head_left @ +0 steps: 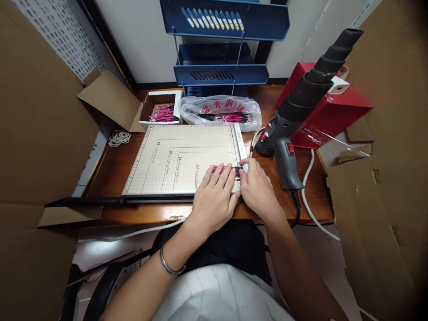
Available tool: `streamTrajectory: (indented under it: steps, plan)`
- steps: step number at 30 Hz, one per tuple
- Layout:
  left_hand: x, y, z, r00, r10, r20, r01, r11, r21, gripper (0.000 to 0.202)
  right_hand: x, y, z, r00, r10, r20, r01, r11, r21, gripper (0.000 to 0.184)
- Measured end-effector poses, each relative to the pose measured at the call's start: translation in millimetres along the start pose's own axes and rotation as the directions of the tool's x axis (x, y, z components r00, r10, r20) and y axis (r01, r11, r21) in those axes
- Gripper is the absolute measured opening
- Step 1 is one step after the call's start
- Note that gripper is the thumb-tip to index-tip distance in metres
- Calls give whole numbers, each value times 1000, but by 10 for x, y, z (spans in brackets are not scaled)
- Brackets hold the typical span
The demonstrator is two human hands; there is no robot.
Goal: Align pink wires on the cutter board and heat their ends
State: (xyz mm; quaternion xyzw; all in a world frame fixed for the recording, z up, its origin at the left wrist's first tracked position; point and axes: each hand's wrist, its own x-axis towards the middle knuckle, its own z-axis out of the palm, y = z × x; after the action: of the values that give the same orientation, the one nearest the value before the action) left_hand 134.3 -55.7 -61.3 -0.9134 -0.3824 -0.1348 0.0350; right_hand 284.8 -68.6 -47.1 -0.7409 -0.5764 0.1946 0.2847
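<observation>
A row of thin pink wires with black ends [238, 172] lies on the cream board of a paper trimmer [150, 174], close to its right edge. My left hand [214, 191] lies palm down across the pink part, its fingers stretched out and pressing on the wires. At the black ends is my right hand [259, 187], with its thumb and bent fingers closed about them. My hands cover much of the row. Along the trimmer's front edge runs a black blade arm [157, 199], its handle pointing left.
Behind the trimmer are a white box of pink wires [163, 113] and a plastic bag with more [220, 113]. A heat gun [284, 129] stands nozzle up at right, by a red box [321, 120]. Blue shelves [220, 75] rise behind; cardboard [381, 209] flanks the table.
</observation>
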Motion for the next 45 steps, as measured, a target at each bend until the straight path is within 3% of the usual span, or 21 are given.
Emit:
streamTrajectory:
  steps: [5,20,28,39,42,45]
  plan:
    - [7,8,-2,1000,-11,10,11,1000,-5,57,-84,14,5,998,-35,-58,38,998,54,33]
    - [26,-18,-22,1000,4,30,-3,998,-59,57,-66,-76,66,1000,14,-6,-15,995,-94,35]
    - [-1,42,8,1000,-6,-5,6,1000,-26,57,-60,-17,69,995,39,-91,-39,999,4,32]
    - [-4,101,32,999,-44,-24,43,998,-43,59,31,-69,25,999,-26,-31,20,985,-172,33]
    - [-1,115,37,998,-55,-25,54,997,-48,59,33,-55,-7,999,-38,-23,35,990,-140,34]
    - [2,134,42,997,-69,-29,68,997,-48,59,5,-57,-63,995,-43,-95,38,998,-54,38]
